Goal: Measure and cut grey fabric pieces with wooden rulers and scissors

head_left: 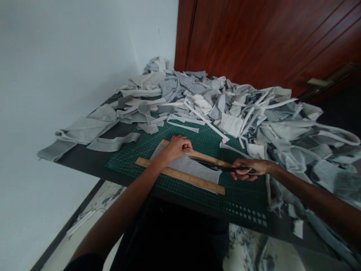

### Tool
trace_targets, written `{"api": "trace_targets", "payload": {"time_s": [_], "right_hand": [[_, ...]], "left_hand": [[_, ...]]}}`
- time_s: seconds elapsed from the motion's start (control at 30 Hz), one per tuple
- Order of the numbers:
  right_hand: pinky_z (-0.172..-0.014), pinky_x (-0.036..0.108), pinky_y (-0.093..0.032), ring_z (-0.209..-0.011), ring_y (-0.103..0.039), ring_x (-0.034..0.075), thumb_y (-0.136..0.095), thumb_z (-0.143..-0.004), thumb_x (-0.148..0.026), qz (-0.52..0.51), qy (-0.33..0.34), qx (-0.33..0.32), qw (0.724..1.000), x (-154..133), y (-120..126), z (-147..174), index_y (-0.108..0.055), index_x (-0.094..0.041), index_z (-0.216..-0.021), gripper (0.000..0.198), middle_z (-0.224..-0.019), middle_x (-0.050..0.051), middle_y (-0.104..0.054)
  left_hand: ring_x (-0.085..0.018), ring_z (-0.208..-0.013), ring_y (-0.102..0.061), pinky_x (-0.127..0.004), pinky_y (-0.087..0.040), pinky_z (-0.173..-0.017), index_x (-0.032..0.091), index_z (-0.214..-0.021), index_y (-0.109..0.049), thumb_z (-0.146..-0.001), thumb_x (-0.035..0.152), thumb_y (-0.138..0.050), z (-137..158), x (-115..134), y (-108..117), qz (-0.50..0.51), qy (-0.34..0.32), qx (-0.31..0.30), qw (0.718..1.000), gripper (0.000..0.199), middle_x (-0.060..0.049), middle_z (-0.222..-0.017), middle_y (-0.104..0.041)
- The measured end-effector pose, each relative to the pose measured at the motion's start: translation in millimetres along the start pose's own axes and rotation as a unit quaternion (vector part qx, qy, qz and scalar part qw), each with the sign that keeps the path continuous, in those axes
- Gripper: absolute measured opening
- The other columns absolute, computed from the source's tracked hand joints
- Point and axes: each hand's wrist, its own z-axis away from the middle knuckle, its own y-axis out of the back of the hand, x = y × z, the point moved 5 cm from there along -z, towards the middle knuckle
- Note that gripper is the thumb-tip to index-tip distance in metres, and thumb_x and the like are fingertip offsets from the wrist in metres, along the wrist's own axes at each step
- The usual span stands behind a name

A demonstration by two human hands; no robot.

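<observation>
At the centre of a dark table, a green cutting mat is laid. From eleven o'clock round to four, grey and white fabric scraps are heaped, the mat's far edge being partly overlapped. Between nine and ten o'clock, grey strips are spread.

Passage opens over the cutting mat (right of the near ruler); heaped fabric blocks the back.

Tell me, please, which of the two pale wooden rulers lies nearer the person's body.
The pale, straight wooden ruler crossed by the left forearm; the farther ruler lies beside the black scissors.
</observation>
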Motion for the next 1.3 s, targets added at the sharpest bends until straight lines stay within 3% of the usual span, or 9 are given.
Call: {"api": "trace_targets", "payload": {"time_s": [0.2, 0.77, 1.1, 1.3], "right_hand": [[-0.033, 0.013, -0.029, -0.040, -0.028, 0.002, -0.076, -0.085, -0.061, 0.018, -0.015, 0.009, 1.000, -12.2, -5.7, -6.0, -0.066, -0.011, -0.093, 0.052, -0.057, -0.010, -0.040], [-0.033, 0.014, -0.023, -0.042, -0.021, 0.003, -0.071, -0.088, -0.061, 0.022, 0.002, 0.013, 1.000, -19.8, -9.5, -22.7, -0.064, -0.011, -0.095, 0.050, -0.055, -0.012, -0.035], [-0.033, 0.014, -0.025, -0.039, -0.025, 0.003, -0.070, -0.090, -0.060, 0.022, 0.003, 0.002, 1.000, -16.7, -7.9, -23.6, -0.065, -0.011, -0.098, 0.050, -0.054, -0.011, -0.037], [-0.033, 0.014, -0.025, -0.039, -0.024, 0.003, -0.073, -0.088, -0.057, 0.043, -0.008, 0.030, 0.999, -21.2, -13.0, -23.8, -0.065, -0.012, -0.093, 0.046, -0.052, -0.012, -0.036]], "left_hand": [[-0.010, -0.065, -0.054, -0.023, -0.038, -0.064, 0.017, -0.083, -0.077, -0.089, 0.011, -0.070, -0.1, -4.9, 3.3, 0.070, -0.001, -0.008, 0.998, 0.012, 0.002, -0.076, -0.062], [-0.010, -0.069, -0.058, -0.024, -0.042, -0.067, 0.016, -0.082, -0.075, -0.087, 0.008, -0.071, 0.1, -3.9, 4.9, 0.096, 0.002, -0.017, 0.995, 0.010, 0.000, -0.081, -0.063], [-0.015, -0.084, -0.063, -0.027, -0.047, -0.079, 0.017, -0.091, -0.076, -0.094, 0.010, -0.061, 3.7, -2.0, 8.7, 0.063, -0.049, -0.036, 0.996, 0.017, -0.003, -0.091, -0.067], [-0.019, -0.101, -0.062, -0.031, -0.045, -0.092, 0.020, -0.105, -0.076, -0.099, 0.014, -0.056, 7.6, -2.7, 21.8, -0.004, -0.091, -0.100, 0.991, 0.021, -0.005, -0.101, -0.068]]}}
